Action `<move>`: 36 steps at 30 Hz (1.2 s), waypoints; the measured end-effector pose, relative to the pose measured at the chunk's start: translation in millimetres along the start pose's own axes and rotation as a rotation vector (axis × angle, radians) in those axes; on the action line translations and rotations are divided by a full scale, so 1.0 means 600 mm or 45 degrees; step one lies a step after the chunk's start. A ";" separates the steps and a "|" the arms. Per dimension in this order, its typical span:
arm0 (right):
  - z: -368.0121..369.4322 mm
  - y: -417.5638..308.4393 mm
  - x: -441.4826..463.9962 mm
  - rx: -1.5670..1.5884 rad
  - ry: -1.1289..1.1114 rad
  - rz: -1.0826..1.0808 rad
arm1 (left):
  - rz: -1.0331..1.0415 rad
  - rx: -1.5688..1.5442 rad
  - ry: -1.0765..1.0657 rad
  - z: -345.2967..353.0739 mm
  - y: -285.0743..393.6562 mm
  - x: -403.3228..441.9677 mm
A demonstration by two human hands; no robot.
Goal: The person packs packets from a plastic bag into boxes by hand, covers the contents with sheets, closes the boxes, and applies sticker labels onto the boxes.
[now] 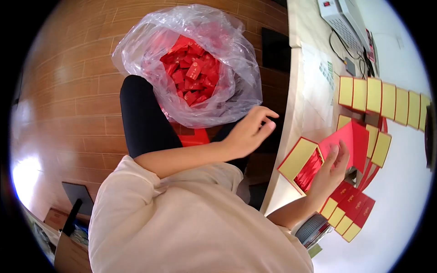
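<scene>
My left hand [251, 131] hangs in the air between the plastic bag and the table edge. Its fingers are loosely bent and apart, with nothing in them. On the table, a red and gold box [298, 159] stands with its red lid [350, 139] raised; red packets [310, 170] fill its inside. My right hand [334, 166] is over the box opening in front of the lid, fingers apart; whether it touches the lid I cannot tell. Below, a clear plastic bag [241, 59] on the floor side holds many small red packets [195, 69].
Gold-sided boxes [374, 95] stand in a row at the table's back, with more red boxes [348, 207] near my right forearm. A white appliance [343, 20] with cables sits at the table's far end. My knee [136, 93] is beside the bag.
</scene>
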State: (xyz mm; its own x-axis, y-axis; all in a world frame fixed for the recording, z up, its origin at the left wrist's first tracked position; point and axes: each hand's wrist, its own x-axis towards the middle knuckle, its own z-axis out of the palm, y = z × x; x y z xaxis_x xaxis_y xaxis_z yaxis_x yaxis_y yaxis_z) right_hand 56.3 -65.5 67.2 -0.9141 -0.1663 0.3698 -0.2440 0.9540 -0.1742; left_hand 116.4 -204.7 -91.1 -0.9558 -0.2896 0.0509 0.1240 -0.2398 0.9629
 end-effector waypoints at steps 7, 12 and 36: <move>0.253 -0.218 0.008 0.741 -0.799 -0.222 | -0.118 0.053 0.471 -0.194 -0.081 0.016; 0.618 -0.229 -0.021 0.526 -1.078 -0.539 | -0.288 -0.027 0.762 -0.353 -0.163 0.033; 1.037 -0.251 0.164 -0.008 -1.187 -0.617 | -0.735 -0.510 0.867 -0.503 -0.210 0.175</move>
State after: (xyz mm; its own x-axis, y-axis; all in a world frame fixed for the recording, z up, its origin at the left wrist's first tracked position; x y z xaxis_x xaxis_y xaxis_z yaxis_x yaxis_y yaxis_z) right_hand -198.3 -380.5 -437.8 -0.6070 -0.6546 -0.4507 -0.6514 0.7347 -0.1898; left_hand 80.8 -484.5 -287.4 -0.5555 -0.4716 -0.6848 -0.1128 -0.7732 0.6240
